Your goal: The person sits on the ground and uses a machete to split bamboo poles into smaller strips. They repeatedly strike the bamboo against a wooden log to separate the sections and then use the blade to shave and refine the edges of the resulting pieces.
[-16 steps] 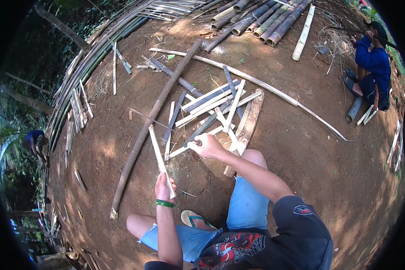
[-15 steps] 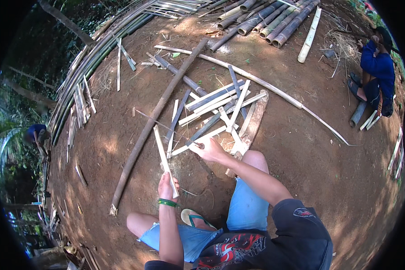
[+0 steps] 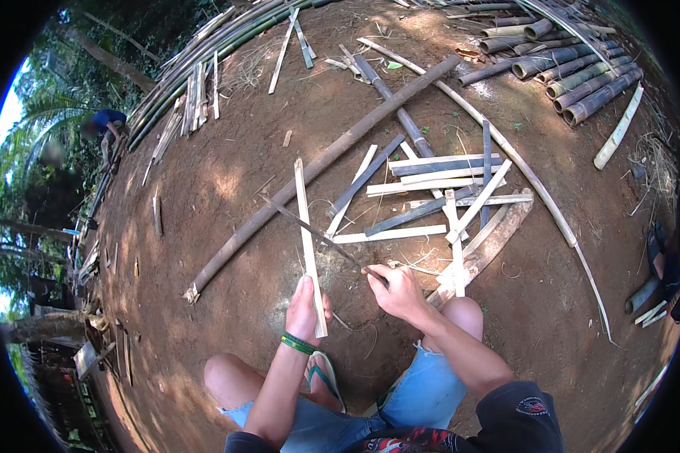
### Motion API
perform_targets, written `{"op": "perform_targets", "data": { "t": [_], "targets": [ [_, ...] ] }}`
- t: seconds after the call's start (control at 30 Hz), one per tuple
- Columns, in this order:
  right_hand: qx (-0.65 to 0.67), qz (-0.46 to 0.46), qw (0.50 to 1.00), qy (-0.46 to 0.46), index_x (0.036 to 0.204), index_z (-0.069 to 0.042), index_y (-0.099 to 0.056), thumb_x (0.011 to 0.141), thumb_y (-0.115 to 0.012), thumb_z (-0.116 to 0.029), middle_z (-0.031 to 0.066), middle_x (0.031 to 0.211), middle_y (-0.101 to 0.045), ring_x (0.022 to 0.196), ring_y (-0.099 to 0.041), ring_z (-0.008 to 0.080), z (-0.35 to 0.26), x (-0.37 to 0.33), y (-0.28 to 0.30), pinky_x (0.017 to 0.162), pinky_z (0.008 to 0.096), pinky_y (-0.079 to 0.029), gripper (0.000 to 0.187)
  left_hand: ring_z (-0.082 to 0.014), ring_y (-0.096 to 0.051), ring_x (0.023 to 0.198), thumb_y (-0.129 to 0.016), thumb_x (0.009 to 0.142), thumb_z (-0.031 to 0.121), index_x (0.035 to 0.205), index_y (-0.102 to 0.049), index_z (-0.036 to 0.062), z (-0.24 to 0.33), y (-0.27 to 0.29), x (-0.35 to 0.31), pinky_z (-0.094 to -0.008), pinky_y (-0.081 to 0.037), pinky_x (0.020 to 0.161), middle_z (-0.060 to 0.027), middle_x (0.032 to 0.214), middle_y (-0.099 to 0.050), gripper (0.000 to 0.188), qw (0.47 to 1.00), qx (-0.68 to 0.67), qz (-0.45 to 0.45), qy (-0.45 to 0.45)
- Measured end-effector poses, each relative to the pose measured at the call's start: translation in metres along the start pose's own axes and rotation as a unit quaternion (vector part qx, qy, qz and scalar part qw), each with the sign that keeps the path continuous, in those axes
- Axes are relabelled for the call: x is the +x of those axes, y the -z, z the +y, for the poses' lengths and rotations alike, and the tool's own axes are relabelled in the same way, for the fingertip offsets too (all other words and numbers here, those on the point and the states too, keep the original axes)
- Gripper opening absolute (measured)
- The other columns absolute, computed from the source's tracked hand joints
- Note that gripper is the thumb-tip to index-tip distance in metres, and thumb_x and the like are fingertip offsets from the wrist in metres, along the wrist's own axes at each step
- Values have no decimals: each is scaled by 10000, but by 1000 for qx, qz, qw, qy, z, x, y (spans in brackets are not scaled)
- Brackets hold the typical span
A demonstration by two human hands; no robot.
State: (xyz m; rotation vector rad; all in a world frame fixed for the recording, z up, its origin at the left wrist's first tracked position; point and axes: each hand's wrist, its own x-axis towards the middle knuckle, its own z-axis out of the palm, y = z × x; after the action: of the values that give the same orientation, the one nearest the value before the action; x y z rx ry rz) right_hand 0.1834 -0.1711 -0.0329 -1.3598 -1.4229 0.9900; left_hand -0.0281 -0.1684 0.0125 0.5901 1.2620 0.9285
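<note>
My left hand point(image 3: 304, 311) is closed round the lower end of a pale split bamboo strip point(image 3: 307, 234), held upright in front of my knees. In my right hand point(image 3: 399, 292), the fingers wrap the handle of a long knife point(image 3: 321, 236) with a thin dark blade. That blade slants up to the left and crosses the strip near its middle; whether it touches the wood I cannot tell. Just beyond my hands lies a loose pile of split bamboo strips point(image 3: 446, 181), some pale and some dark-skinned. Several rest on a thick curved piece of wood point(image 3: 493, 240).
A long pole point(image 3: 332, 166) lies diagonally past the strips, and a thin curved bamboo length point(image 3: 533, 177) arcs to their right. Cut bamboo poles point(image 3: 582, 87) are stacked at far right. One person point(image 3: 107, 124) bends at far left; another person point(image 3: 669, 272) shows partly at the right edge.
My view has swung, so the pile sits farther right. My right hand has drawn back from the pile, and the knife blade now crosses the strip lower down. The left hand keeps its hold.
</note>
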Motion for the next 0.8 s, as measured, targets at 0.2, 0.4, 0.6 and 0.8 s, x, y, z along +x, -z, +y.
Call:
{"op": "perform_targets", "data": {
  "t": [0.2, 0.4, 0.6, 0.8],
  "targets": [
    [-203, -102, 970, 88, 745, 1, -697, 862, -615, -672, 185, 627, -640, 665, -666, 411, -17, 62, 16, 651, 496, -528, 688, -123, -447, 426, -380, 1098, 402, 1250, -522, 119, 16, 0, 29, -255, -384, 390, -21, 613, -481, 351, 999, 1, -41, -7],
    [-222, -82, 953, 187, 595, -46, -565, 834, -681, -644, 140, 550, -575, 520, -612, 353, -10, 39, -7, 503, 443, -477, 655, -85, -409, 370, -374, 1103, 371, 1483, -375, 141, -3, -11, 31, -213, -342, 337, 15, 567, -460, 444, 998, -28, -49, 30],
    [-304, -81, 938, 147, 626, -21, -624, 864, -603, -695, 169, 564, -607, 551, -651, 373, -8, 49, -8, 552, 469, -519, 715, -92, -332, 354, -334, 1115, 305, 1527, -342, 184, -8, 8, 25, -221, -307, 358, 22, 533, -395, 430, 981, -89, -163, 51],
    [-329, -36, 939, 91, 603, -40, -624, 876, -544, -734, 168, 550, -614, 558, -654, 388, -26, 38, -4, 564, 487, -528, 750, -92, -331, 356, -324, 1117, 298, 1593, -243, 206, -8, 21, 30, -226, -303, 350, 17, 521, -383, 492, 975, -21, -217, 52]
  ]
}}
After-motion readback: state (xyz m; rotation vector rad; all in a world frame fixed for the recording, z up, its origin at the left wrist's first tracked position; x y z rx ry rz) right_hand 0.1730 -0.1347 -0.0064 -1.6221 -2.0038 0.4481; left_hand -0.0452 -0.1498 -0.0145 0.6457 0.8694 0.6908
